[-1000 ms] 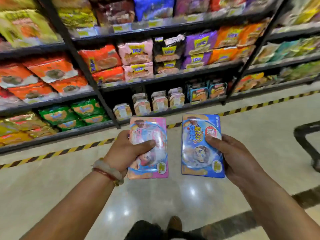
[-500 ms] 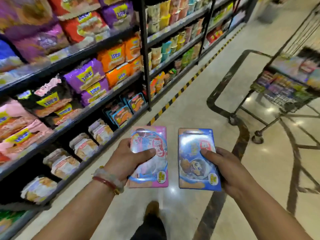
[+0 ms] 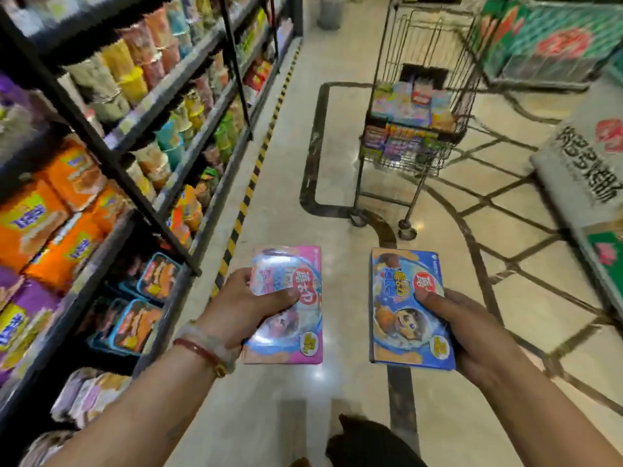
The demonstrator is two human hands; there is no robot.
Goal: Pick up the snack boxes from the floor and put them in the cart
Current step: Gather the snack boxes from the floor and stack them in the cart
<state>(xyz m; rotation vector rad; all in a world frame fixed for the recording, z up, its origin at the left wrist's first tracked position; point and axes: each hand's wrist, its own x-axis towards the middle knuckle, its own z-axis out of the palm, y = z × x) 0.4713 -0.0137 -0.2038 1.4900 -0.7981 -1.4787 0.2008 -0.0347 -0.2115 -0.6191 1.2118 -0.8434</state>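
Both boxes are off the floor: the left hand (image 3: pixel 247 311) grips a flat pink cardboard snack box (image 3: pixel 286 305), the right hand (image 3: pixel 472 332) a matching blue one (image 3: pixel 404 311). The wire shopping cart (image 3: pixel 418 106), already stacked with boxes, stands well apart at one o'clock; carrying over and dropping in remain.

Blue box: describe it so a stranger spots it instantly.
Start at the wire cart up the aisle, then drop to the two hands nearest the camera. The right hand holds the blue box; the left hand holds its twin, the pink box.
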